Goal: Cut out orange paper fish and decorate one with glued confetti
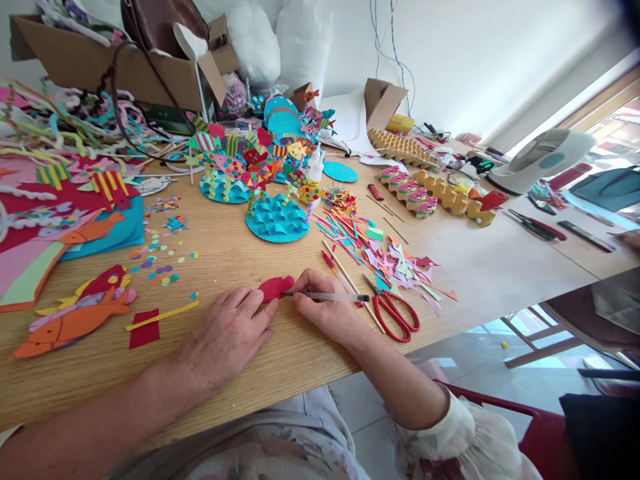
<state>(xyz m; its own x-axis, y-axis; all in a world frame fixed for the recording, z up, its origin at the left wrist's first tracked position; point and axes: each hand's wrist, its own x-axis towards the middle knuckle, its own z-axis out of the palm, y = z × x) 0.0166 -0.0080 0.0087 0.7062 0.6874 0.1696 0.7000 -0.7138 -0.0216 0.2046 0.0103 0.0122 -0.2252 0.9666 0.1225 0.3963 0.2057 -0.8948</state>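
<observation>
A small red fish-shaped cutout [275, 288] lies on the wooden table in front of me. With its fingertips, my left hand [235, 327] holds the cutout's near left side against the tabletop. My right hand [323, 308] is closed around a clear-barrelled pen [333, 297], whose dark tip meets the cutout near its right end. Just right of that hand lie red-handled scissors [396, 313], a red pen [328, 259] and a thin wooden stick [369, 308]. A red square [145, 328] with a yellow strip [167, 314] across it is left of my left hand.
Orange fish cutouts [67, 325] and colored dots [163, 270] lie at left. Paper scraps [395, 260] spread beyond the scissors. Blue bases [278, 227] with decorated fish stand farther back, near egg cartons [447, 193]. At far right are pliers [537, 225] and a box cutter [586, 236].
</observation>
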